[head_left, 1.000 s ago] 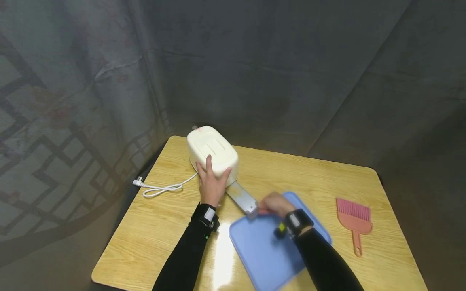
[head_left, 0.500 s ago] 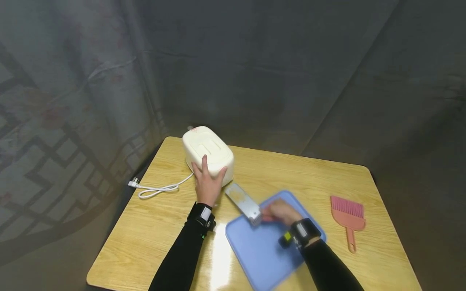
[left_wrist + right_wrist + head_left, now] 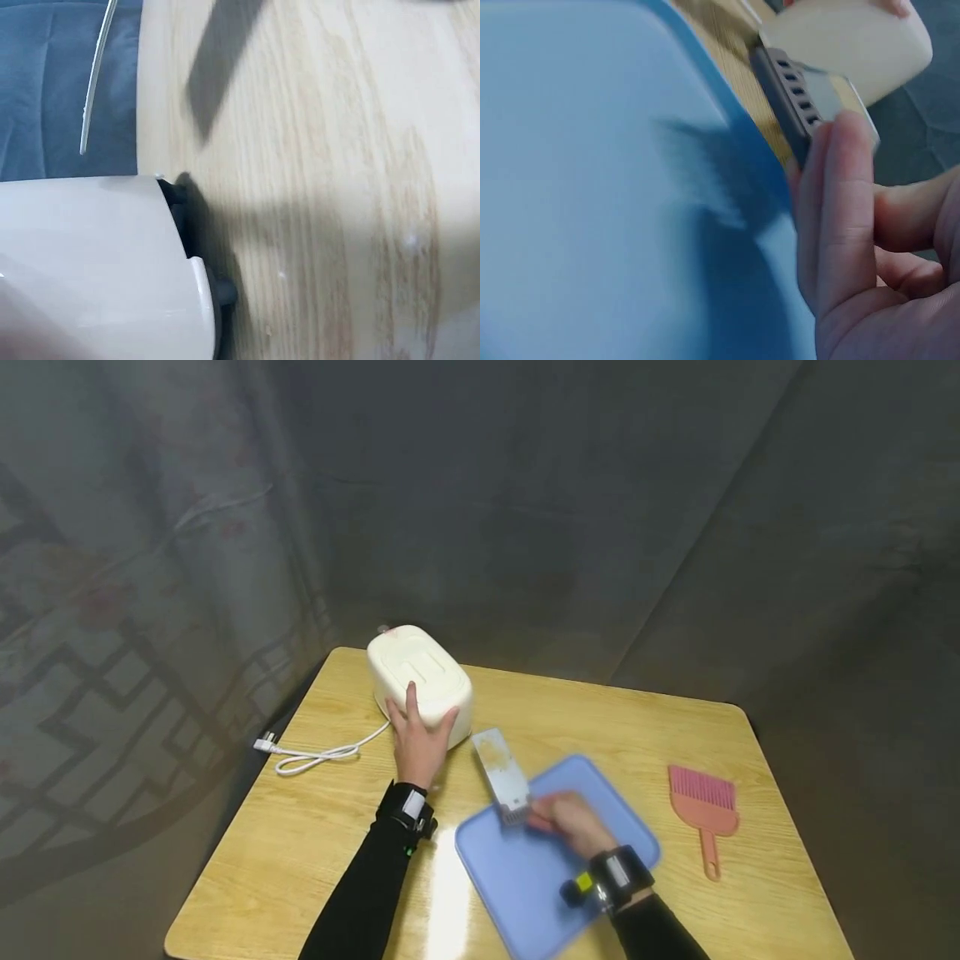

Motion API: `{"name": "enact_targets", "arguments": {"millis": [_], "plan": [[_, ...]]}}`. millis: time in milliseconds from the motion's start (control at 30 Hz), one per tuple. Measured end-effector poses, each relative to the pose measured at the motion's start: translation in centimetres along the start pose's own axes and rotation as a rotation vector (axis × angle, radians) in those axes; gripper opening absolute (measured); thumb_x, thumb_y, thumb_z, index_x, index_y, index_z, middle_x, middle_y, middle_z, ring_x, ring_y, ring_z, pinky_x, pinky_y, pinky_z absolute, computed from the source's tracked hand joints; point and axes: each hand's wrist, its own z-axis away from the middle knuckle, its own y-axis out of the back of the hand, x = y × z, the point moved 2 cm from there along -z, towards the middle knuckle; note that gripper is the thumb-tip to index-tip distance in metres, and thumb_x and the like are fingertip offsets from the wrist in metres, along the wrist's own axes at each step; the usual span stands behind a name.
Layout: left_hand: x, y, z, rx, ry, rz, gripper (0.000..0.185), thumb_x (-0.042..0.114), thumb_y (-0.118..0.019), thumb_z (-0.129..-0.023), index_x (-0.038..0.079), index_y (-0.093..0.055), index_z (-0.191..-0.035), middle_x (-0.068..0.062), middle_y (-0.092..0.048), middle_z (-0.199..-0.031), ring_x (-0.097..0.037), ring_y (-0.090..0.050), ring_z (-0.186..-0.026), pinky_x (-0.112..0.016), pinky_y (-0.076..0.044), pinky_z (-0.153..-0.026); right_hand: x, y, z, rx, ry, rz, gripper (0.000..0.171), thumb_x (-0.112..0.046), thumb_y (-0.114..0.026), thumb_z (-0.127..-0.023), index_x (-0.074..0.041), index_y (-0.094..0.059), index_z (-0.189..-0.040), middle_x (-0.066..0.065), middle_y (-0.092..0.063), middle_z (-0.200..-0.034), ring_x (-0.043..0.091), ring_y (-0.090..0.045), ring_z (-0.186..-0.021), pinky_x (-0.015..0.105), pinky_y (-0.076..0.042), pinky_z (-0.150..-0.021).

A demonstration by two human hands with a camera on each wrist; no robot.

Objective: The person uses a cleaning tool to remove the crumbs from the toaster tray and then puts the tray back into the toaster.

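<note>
A cream toaster [image 3: 416, 664] with a closed top stands at the table's back left. Against its near end lies my left hand [image 3: 420, 752], fingers spread. The left wrist view shows the toaster's lower edge [image 3: 105, 262] and dark feet above the wood. My right hand [image 3: 576, 822] pinches the slotted end of a flat metal crumb tray [image 3: 501, 768], which has yellowish crumbs on it. The crumb tray is apart from the toaster and tilted, its near end over a blue tray [image 3: 517, 885]. In the right wrist view, straight fingers [image 3: 847, 217] press beside its slots.
A white cord with a plug [image 3: 266, 742] trails from the toaster to the table's left edge. On the right lies a pink brush and dustpan set [image 3: 703, 814]. Grey curtain [image 3: 525, 527] hangs behind the wooden table [image 3: 300, 860].
The crumb tray has come away from the toaster's lower end and turned steeper over the blue tray. My left hand stays on the toaster. The whole head view has shifted slightly.
</note>
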Motion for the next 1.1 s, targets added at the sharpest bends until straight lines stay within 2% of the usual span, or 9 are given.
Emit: {"name": "enact_targets", "arguments": {"millis": [233,467,633,733,800,900,967,1033,1100], "plan": [[0.4,0.8,0.1,-0.078,0.064,0.054,0.099,0.063,-0.071,-0.088,0.034,-0.012,-0.163,-0.034,-0.002,-0.163,-0.064,-0.035,-0.133,-0.071,-0.042,-0.099,0.0,-1.3,0.8,0.089,-0.008,-0.245,0.027,-0.008,-0.069,-0.094,0.008,-0.067,-0.115,0.016,-0.073,-0.105,0.025,-0.072,-0.091,0.039,-0.059,-0.086],[-0.3,1.6,0.9,-0.148,0.095,0.159,0.097,0.052,-0.064,-0.097,0.035,0.006,-0.163,-0.026,0.004,-0.166,-0.055,-0.014,-0.147,-0.068,-0.023,-0.115,-1.0,-1.9,2.0,0.175,-0.010,-0.398,0.032,-0.008,-0.069,-0.094,0.009,-0.063,-0.120,0.017,-0.068,-0.112,0.023,-0.070,-0.095,0.039,-0.057,-0.093],[-0.5,2.1,3.3,-0.118,0.062,0.157,0.091,0.036,-0.063,-0.101,0.018,0.001,-0.164,-0.026,-0.003,-0.166,-0.051,-0.016,-0.149,-0.065,-0.023,-0.117,-1.8,-2.1,2.8,0.235,0.006,-0.487,0.037,-0.006,-0.069,-0.094,0.010,-0.058,-0.125,0.017,-0.065,-0.115,0.022,-0.070,-0.095,0.033,-0.058,-0.089],[-0.2,2.3,5.4,-0.099,0.053,0.140,0.084,0.025,-0.064,-0.100,0.007,-0.011,-0.162,-0.026,-0.009,-0.165,-0.048,-0.018,-0.149,-0.061,-0.024,-0.118,-2.0,-2.3,3.3,0.256,0.014,-0.515,0.036,-0.005,-0.067,-0.095,0.010,-0.057,-0.126,0.017,-0.065,-0.115,0.021,-0.070,-0.095,0.031,-0.058,-0.089],[0.1,2.4,6.8,-0.122,0.055,0.136,0.077,0.022,-0.063,-0.100,0.002,-0.020,-0.160,-0.027,-0.017,-0.162,-0.046,-0.023,-0.147,-0.060,-0.026,-0.118,-2.1,-2.4,3.7,0.267,0.018,-0.532,0.036,-0.005,-0.066,-0.095,0.010,-0.057,-0.126,0.016,-0.065,-0.115,0.020,-0.070,-0.096,0.031,-0.058,-0.089],[0.8,2.1,8.9,-0.202,0.086,0.193,0.057,0.026,-0.062,-0.102,-0.001,-0.043,-0.148,-0.025,-0.044,-0.147,-0.043,-0.046,-0.134,-0.058,-0.040,-0.109,-2.1,-2.7,4.0,0.270,0.031,-0.553,0.036,-0.006,-0.066,-0.096,0.010,-0.056,-0.128,0.015,-0.065,-0.116,0.020,-0.069,-0.097,0.030,-0.057,-0.091],[1.5,1.8,10.0,-0.287,0.128,0.244,0.046,0.033,-0.058,-0.104,-0.002,-0.057,-0.134,-0.021,-0.060,-0.127,-0.037,-0.060,-0.115,-0.053,-0.049,-0.098,-2.1,-2.9,4.2,0.270,0.037,-0.567,0.037,-0.006,-0.066,-0.096,0.009,-0.056,-0.128,0.015,-0.066,-0.115,0.020,-0.070,-0.098,0.031,-0.057,-0.092],[2.1,1.2,10.8,-0.393,0.177,0.329,0.046,0.040,-0.054,-0.105,-0.003,-0.065,-0.117,-0.017,-0.066,-0.106,-0.029,-0.065,-0.095,-0.046,-0.054,-0.085,-2.1,-3.1,4.2,0.275,0.043,-0.569,0.037,-0.006,-0.067,-0.096,0.009,-0.056,-0.128,0.014,-0.067,-0.114,0.020,-0.070,-0.098,0.032,-0.057,-0.092],[2.7,0.7,11.6,-0.500,0.226,0.433,0.051,0.045,-0.050,-0.106,-0.004,-0.065,-0.109,-0.015,-0.067,-0.097,-0.023,-0.064,-0.087,-0.042,-0.056,-0.080,-2.1,-3.3,4.2,0.281,0.054,-0.566,0.036,-0.006,-0.067,-0.095,0.009,-0.058,-0.127,0.014,-0.067,-0.114,0.020,-0.070,-0.097,0.033,-0.057,-0.093]]}}
